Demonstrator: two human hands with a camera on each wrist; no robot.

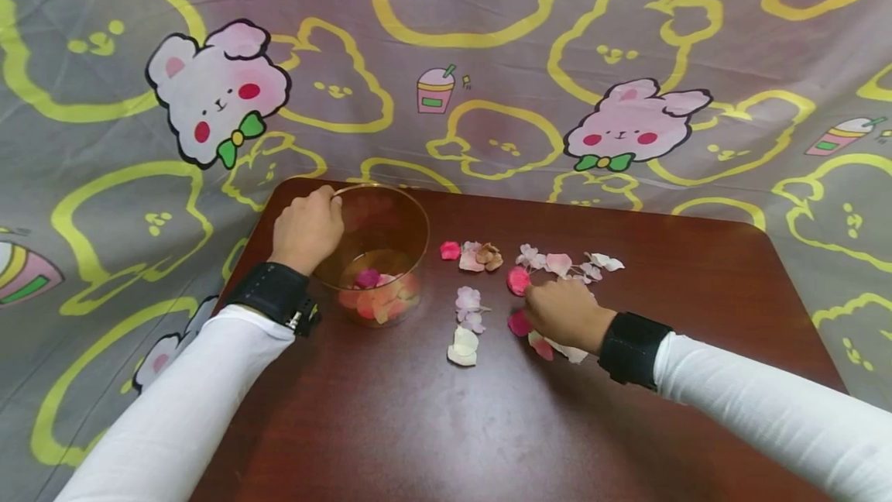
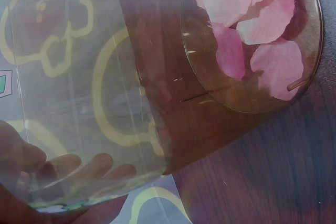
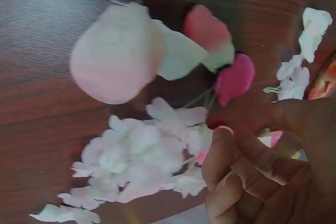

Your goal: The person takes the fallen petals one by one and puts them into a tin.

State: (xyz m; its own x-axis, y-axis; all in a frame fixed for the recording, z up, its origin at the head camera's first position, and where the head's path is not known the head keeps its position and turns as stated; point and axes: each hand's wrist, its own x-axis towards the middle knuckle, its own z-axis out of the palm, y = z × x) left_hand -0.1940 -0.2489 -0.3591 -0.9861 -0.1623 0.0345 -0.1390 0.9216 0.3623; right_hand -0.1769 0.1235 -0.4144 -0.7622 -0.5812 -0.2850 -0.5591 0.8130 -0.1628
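Note:
At the far left of the table, my left hand (image 1: 309, 229) grips the rim of a clear round container (image 1: 427, 232). Its fingers (image 2: 100, 165) show through the transparent wall. Loose pink petals (image 2: 278, 69) lie on the container's bottom, a purple-pink one (image 1: 367, 278) among them. My right hand (image 1: 566, 312) is over the scattered petals on the right, fingers curled, with a bright pink petal (image 1: 519, 281) pinched at the fingertips. Close by lie a magenta petal (image 3: 236, 78), a large pale pink petal (image 3: 118, 53) and a cluster of whitish-pink blossoms (image 3: 131, 153).
Left of the right hand lie lilac blossoms (image 1: 469, 300), a cream petal (image 1: 463, 347), a small red petal (image 1: 450, 251) and a brown petal (image 1: 489, 257). White petals (image 1: 606, 261) lie farther back. Behind the brown table (image 1: 432, 424) hangs a patterned cloth (image 1: 502, 68).

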